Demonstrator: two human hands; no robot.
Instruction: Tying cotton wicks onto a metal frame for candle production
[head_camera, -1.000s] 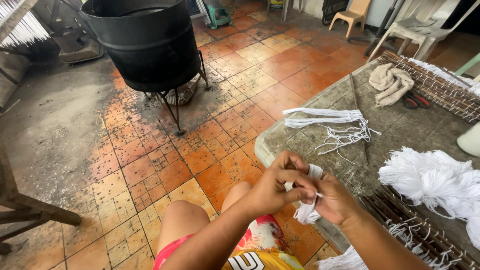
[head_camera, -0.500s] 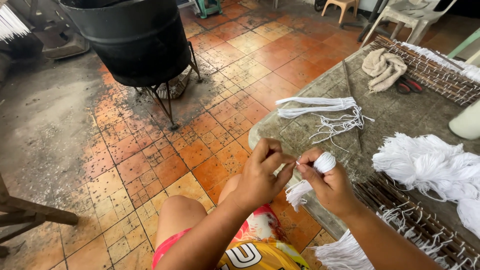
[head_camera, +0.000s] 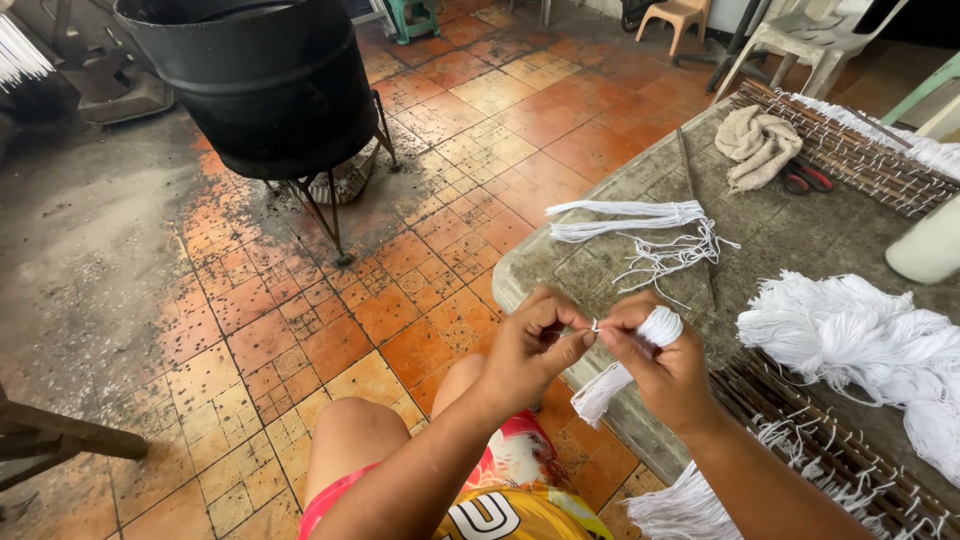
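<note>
My right hand (head_camera: 660, 370) grips a small bundle of white string (head_camera: 630, 360), folded over my index finger with its loose ends hanging down. My left hand (head_camera: 530, 345) pinches a thin string end right beside the bundle's top, fingertips meeting those of the right hand. Both hands hover at the near corner of a worn grey table (head_camera: 600, 270), above my bare knee.
On the table lie a tied white string bundle (head_camera: 625, 217), loose cut strings (head_camera: 675, 255), a big white string heap (head_camera: 860, 340), a beige cloth (head_camera: 757, 145), red-handled scissors (head_camera: 805, 178) and stick racks (head_camera: 850, 150). A black drum on a stand (head_camera: 260, 80) sits on the tiled floor. Plastic chairs (head_camera: 810, 45) stand behind.
The hands have drawn apart slightly and risen, the bundle now sits folded over my right index finger, and my left fingers have closed on a string end at its top.
</note>
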